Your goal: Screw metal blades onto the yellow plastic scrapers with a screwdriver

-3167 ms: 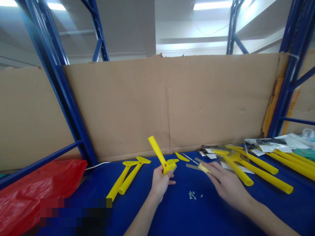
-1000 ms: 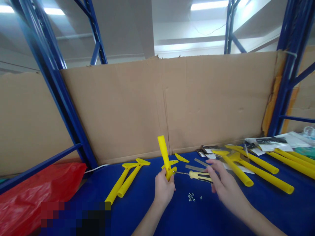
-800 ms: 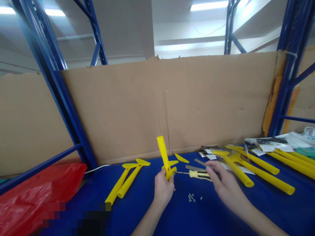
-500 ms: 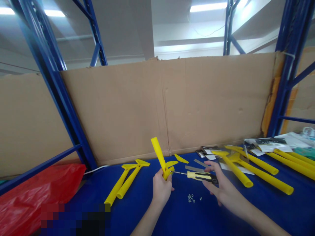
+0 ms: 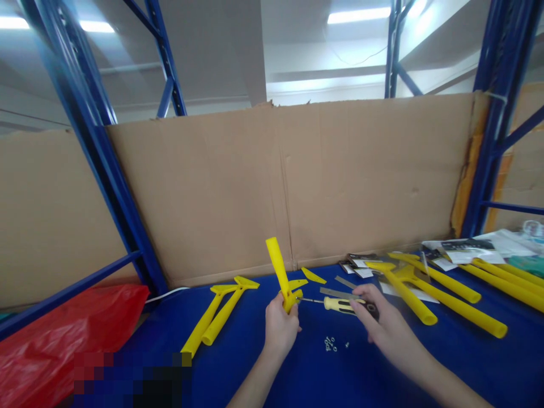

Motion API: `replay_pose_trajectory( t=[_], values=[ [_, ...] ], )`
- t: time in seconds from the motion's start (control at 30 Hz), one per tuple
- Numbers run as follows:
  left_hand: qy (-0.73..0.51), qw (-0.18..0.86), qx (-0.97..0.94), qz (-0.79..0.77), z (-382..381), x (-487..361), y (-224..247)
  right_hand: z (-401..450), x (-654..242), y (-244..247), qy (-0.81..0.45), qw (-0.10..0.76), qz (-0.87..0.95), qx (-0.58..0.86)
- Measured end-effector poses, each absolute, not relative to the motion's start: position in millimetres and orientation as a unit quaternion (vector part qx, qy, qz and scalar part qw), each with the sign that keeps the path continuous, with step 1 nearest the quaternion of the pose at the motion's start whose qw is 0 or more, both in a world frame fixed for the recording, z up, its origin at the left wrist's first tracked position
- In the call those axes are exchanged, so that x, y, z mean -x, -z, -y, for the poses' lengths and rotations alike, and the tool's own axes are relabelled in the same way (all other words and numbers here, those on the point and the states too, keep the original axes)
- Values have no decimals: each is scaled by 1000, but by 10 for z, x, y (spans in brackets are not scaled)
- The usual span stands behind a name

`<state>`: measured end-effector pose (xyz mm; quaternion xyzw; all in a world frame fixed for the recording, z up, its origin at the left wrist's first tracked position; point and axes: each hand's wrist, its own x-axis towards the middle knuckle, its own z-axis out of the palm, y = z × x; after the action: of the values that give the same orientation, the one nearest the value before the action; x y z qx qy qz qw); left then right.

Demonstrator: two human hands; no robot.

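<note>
My left hand [image 5: 282, 328] is closed around the head end of a yellow plastic scraper handle [image 5: 277, 262], whose tube points up and away. In my right hand [image 5: 382, 314] is a screwdriver [image 5: 339, 305] with a cream and black grip, held between thumb and fingers. Its shaft runs left, and the tip meets the scraper's head beside my left fingers; the screw there is too small to make out. Several small nuts and screws [image 5: 330, 344] lie on the blue surface between my hands, with one lone screw [image 5: 347, 344] to their right.
Two yellow scrapers [image 5: 224, 314] lie at left, near a red plastic sheet [image 5: 80, 334]. Beyond my hands are a loose yellow head piece [image 5: 313, 276] and flat metal blades [image 5: 335, 292]. More yellow handles [image 5: 454, 297] and packets [image 5: 471, 249] lie right. A cardboard wall [image 5: 289, 187] stands behind.
My right fingers, spread loosely around the screwdriver's grip before, have closed in on it. The scraper handle and screwdriver have shifted slightly right, and the handle's tube stands a little more upright.
</note>
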<state>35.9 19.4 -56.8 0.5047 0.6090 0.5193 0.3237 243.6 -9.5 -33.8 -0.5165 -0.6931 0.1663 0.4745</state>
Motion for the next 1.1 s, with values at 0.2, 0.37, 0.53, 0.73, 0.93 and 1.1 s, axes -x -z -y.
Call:
replay_pose_trajectory(
  t=[0.2, 0.37, 0.53, 0.73, 0.93, 1.1],
  values=[
    [-516, 339, -498, -609, -213, -344, 577, 186, -2439, 301, -23, 473, 796, 378],
    [-501, 330, -509, -616, -200, -357, 544, 159, -2408, 302, -90, 465, 714, 516],
    [-498, 334, -512, -615, -196, -372, 554, 96, -2443, 322, -141, 491, 688, 516],
    [-494, 334, -500, -628, -167, -393, 525, 108, -2454, 325, -206, 483, 666, 529],
    [-478, 323, -517, -632, -177, -379, 522, 109, -2419, 330, -216, 485, 640, 555],
    [-466, 316, -525, -638, -186, -371, 528, 111, -2420, 327, -235, 499, 662, 508]
  ],
)
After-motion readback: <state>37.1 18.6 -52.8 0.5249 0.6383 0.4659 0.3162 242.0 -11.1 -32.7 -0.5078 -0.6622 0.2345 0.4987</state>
